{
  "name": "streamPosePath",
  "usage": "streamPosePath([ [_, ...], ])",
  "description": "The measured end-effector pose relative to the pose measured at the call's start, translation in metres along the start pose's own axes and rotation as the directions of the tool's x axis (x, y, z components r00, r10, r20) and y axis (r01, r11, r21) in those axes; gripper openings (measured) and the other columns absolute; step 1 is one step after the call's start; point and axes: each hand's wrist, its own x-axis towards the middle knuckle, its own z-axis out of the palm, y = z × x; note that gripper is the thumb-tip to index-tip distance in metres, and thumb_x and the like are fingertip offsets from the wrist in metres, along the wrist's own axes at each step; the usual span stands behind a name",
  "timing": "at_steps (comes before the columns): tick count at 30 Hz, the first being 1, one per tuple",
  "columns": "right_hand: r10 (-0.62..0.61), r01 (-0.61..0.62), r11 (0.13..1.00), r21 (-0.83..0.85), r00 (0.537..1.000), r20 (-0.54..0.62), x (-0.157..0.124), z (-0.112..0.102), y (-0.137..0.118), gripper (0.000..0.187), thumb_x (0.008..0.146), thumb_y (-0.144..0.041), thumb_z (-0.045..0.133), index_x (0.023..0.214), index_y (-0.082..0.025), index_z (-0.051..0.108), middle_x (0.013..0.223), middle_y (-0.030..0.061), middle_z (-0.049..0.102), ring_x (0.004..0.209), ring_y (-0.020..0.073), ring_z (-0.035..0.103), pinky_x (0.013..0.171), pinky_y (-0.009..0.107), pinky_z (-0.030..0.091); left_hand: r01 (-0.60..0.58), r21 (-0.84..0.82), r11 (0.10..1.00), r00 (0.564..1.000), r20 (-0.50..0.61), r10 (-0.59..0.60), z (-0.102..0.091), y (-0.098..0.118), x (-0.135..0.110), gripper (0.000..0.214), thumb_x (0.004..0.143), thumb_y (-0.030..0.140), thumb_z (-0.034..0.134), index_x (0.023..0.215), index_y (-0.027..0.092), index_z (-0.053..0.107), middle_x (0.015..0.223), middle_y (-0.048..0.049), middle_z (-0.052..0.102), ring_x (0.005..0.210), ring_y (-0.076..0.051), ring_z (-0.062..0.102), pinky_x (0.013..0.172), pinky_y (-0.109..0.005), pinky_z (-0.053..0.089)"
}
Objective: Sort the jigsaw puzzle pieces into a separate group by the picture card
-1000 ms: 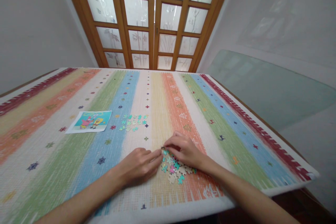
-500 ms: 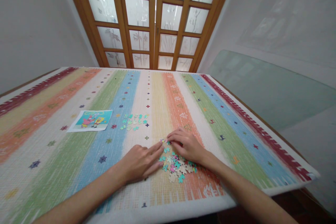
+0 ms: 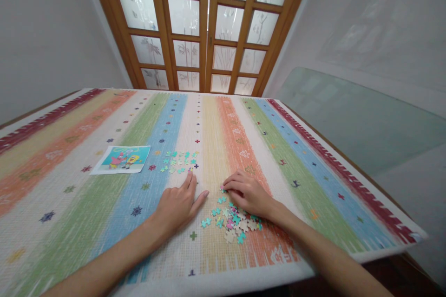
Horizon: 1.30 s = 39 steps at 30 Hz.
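Note:
My left hand lies flat on the striped cloth with its fingers spread. Its index fingertip touches a small puzzle piece at the edge of a loose row of teal pieces. My right hand rests palm down with the fingers together, the fingertips at a teal piece. A pile of mixed puzzle pieces lies just under and in front of that hand. A small cartoon reference picture lies to the left of the teal row.
The striped woven cloth covers the whole tabletop. The table's near edge runs along the bottom and its right edge drops off to the floor. Wooden glazed doors stand behind the far edge.
My left hand has left the pile and slid forward and left, pushing a piece up to the teal row. My right hand stays by the pile, shifted slightly away from me.

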Motion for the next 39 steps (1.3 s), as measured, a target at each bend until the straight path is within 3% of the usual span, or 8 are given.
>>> streamPosePath([
  [6, 0.023, -0.023, 1.000, -0.004, 0.999, 0.027, 0.000, -0.002, -0.001, 0.022, 0.089, -0.008, 0.052, 0.096, -0.020, 0.069, 0.097, 0.0081, 0.074, 0.090, 0.0220, 0.061, 0.081, 0.040, 0.051, 0.059, -0.032, 0.998, 0.998, -0.006, -0.059, 0.000, -0.001, -0.001, 0.053, 0.107, 0.046, 0.033, 0.133, 0.003, 0.051, 0.134, -0.0324, 0.059, 0.062, -0.024, 0.070, 0.053, -0.033, 0.047],
  [11, 0.029, -0.029, 1.000, -0.004, 0.999, 0.039, 0.000, -0.003, -0.001, 0.023, 0.089, -0.007, 0.052, 0.096, -0.020, 0.069, 0.098, 0.0085, 0.074, 0.091, 0.0225, 0.060, 0.082, 0.041, 0.051, 0.016, -0.055, 0.998, 0.997, -0.077, -0.020, -0.001, -0.001, 0.000, 0.051, 0.107, 0.043, 0.031, 0.135, 0.004, 0.049, 0.130, -0.0323, 0.062, 0.060, -0.024, 0.068, 0.052, -0.033, 0.047],
  [17, 0.004, -0.004, 1.000, -0.006, 1.000, 0.020, 0.000, -0.003, 0.000, 0.023, 0.089, -0.008, 0.051, 0.095, -0.019, 0.070, 0.097, 0.0082, 0.074, 0.090, 0.0222, 0.060, 0.081, 0.041, 0.051, 0.085, -0.014, 0.996, 0.994, -0.068, -0.086, -0.004, -0.002, 0.001, 0.051, 0.106, 0.045, 0.032, 0.131, 0.004, 0.050, 0.128, -0.0324, 0.063, 0.058, -0.026, 0.069, 0.048, -0.033, 0.046],
  [25, 0.021, -0.021, 1.000, 0.006, 0.999, 0.027, -0.001, -0.002, 0.000, 0.023, 0.090, -0.008, 0.051, 0.094, -0.020, 0.070, 0.094, 0.0079, 0.072, 0.090, 0.0219, 0.060, 0.082, 0.040, 0.050, 0.061, -0.023, 0.998, 0.993, -0.103, -0.063, -0.001, -0.002, 0.000, 0.049, 0.106, 0.045, 0.033, 0.130, 0.006, 0.052, 0.123, -0.0315, 0.066, 0.053, -0.023, 0.065, 0.046, -0.032, 0.043],
  [31, 0.142, -0.145, 0.986, 0.085, 0.989, 0.038, 0.001, -0.010, -0.009, 0.012, 0.091, -0.016, 0.059, 0.089, -0.019, 0.071, 0.085, 0.0059, 0.065, 0.082, 0.0189, 0.058, 0.075, 0.034, 0.048, 0.040, 0.002, 0.999, 0.986, -0.164, -0.040, -0.005, -0.003, 0.002, 0.049, 0.107, 0.044, 0.032, 0.122, 0.005, 0.056, 0.121, -0.0292, 0.068, 0.053, -0.023, 0.067, 0.042, -0.032, 0.043],
  [33, 0.148, -0.158, 0.981, 0.116, 0.985, 0.090, 0.001, -0.013, -0.012, 0.009, 0.091, -0.018, 0.063, 0.087, -0.018, 0.071, 0.082, 0.0045, 0.063, 0.081, 0.0178, 0.058, 0.074, 0.032, 0.047, -0.044, -0.025, 0.999, 0.980, -0.197, 0.038, -0.009, -0.003, 0.003, 0.046, 0.108, 0.041, 0.032, 0.121, 0.005, 0.057, 0.122, -0.0260, 0.069, 0.060, -0.023, 0.071, 0.045, -0.032, 0.047],
  [35, 0.132, -0.158, 0.977, 0.144, 0.976, 0.172, 0.001, -0.015, -0.014, 0.007, 0.090, -0.021, 0.066, 0.087, -0.018, 0.072, 0.082, 0.0034, 0.062, 0.080, 0.0168, 0.057, 0.073, 0.031, 0.046, -0.225, -0.068, 0.972, 0.956, -0.206, 0.207, -0.013, -0.002, 0.003, 0.040, 0.108, 0.035, 0.033, 0.121, 0.007, 0.058, 0.124, -0.0212, 0.069, 0.067, -0.021, 0.073, 0.049, -0.031, 0.051],
  [39, 0.088, -0.140, 0.976, 0.165, 0.953, 0.290, -0.002, -0.014, -0.013, 0.011, 0.085, -0.027, 0.076, 0.089, -0.018, 0.073, 0.084, 0.0027, 0.059, 0.079, 0.0161, 0.057, 0.072, 0.029, 0.045, -0.561, -0.139, 0.816, 0.827, -0.140, 0.545, -0.016, 0.003, 0.000, 0.031, 0.104, 0.019, 0.036, 0.120, 0.012, 0.061, 0.126, -0.0136, 0.070, 0.059, -0.015, 0.069, 0.047, -0.031, 0.052],
])
